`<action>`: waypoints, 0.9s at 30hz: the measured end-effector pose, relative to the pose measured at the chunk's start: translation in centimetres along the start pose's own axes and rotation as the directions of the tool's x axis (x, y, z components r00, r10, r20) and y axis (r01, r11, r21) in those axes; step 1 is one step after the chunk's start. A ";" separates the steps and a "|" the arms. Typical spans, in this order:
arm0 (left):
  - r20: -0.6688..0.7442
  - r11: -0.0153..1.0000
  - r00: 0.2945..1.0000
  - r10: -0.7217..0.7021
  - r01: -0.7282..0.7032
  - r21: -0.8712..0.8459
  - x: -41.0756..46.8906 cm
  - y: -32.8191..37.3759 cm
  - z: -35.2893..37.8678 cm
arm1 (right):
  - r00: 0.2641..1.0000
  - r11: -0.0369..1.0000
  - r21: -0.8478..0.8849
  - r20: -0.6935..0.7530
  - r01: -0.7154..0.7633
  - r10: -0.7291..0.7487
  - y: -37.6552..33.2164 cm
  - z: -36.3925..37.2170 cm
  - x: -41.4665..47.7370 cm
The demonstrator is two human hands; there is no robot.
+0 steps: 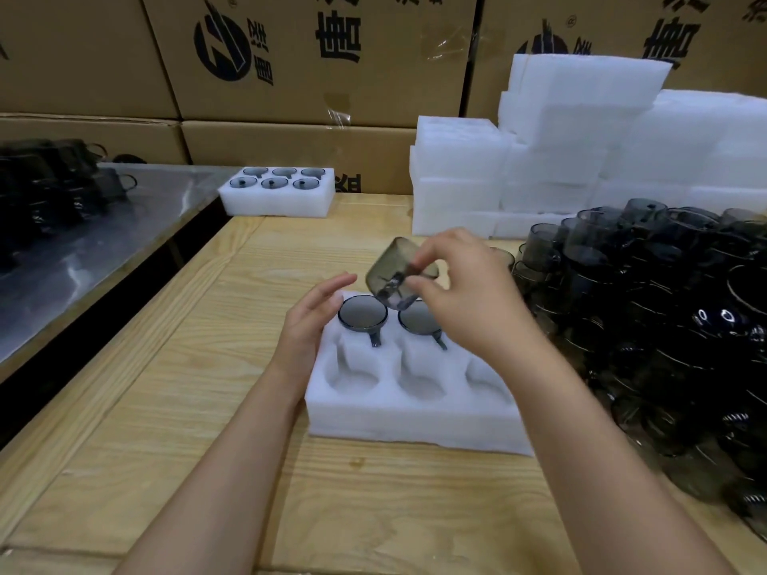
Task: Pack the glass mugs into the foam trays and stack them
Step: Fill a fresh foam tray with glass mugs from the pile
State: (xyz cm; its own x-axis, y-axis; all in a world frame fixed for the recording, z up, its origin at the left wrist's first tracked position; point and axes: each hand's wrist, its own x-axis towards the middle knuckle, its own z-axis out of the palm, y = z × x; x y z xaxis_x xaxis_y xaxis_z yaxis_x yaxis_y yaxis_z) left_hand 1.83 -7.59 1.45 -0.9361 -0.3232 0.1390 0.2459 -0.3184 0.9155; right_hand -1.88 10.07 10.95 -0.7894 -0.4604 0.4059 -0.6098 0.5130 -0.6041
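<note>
Head view, frame centre: the right hand [469, 296] pinches a tilted smoky mug [388, 269] in its fingers [440, 242] above the foam tray [415, 425], whose far row holds two mugs [362, 312]; the left hand [311, 321], fingers released, touches the tray's left edge.

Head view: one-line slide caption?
Right hand holds a tilted mug over a foam tray with two mugs seated; left hand at its edge.

Printed cardboard boxes [290, 56] wall a wooden table [166, 429].
</note>
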 end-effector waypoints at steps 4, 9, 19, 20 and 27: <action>0.092 0.999 0.995 0.035 -0.037 0.020 -0.1 0.1 -0.3 | 0.997 0.998 0.066 0.079 0.008 -0.013 -0.3 1.9 0.8; 0.209 0.959 0.973 0.095 -0.145 0.241 -0.1 0.1 -0.9 | 0.989 0.991 0.130 0.147 0.016 -0.035 -0.6 2.9 0.9; 0.249 0.979 0.968 0.017 -0.066 0.191 0.0 1.2 -2.7 | 0.925 0.969 0.237 0.348 0.074 -0.155 -0.2 2.1 0.4; 0.291 0.979 0.956 -0.013 -0.047 0.199 0.1 1.3 -2.8 | 0.921 0.971 0.214 0.349 0.102 -0.174 -0.2 2.1 0.4; 0.312 0.986 0.938 -0.149 0.115 0.124 -0.1 1.7 -3.2 | 0.901 0.992 0.123 0.427 0.030 -0.080 0.2 1.0 0.4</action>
State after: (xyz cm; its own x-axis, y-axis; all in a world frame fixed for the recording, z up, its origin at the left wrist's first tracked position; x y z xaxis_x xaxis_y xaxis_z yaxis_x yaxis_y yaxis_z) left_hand 3.15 -11.00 1.80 -0.9935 0.0218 0.1117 0.1032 -0.2406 0.9651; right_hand -2.23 9.32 10.30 -0.6322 -0.7653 0.1208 -0.6198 0.4059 -0.6717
